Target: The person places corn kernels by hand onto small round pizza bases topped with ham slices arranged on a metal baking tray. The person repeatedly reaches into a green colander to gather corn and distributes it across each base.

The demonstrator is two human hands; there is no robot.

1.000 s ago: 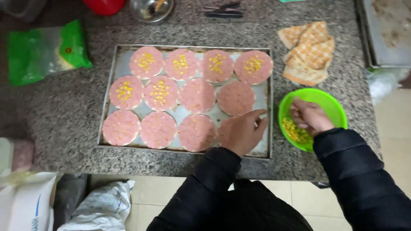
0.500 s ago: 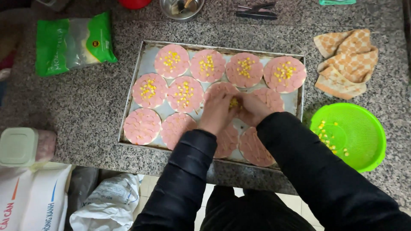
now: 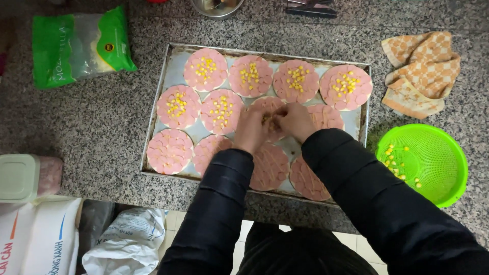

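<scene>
1 s ago my right hand (image 3: 294, 121) was in the green bowl (image 3: 423, 163) w/ the corn, left hand (image 3: 250, 130) resting on a bottom-row round. By 0.5 s ago both had met over the middle-row round (image 3: 268, 109), third from left. Now they're together there, fingertips pinched close, a few corn bits showing between them. The bowl's free of my hand, only scattered kernels in it. View's shifted too: the tray (image 3: 153, 127) sits more central vs. 1 s ago, bowl further right.
</scene>
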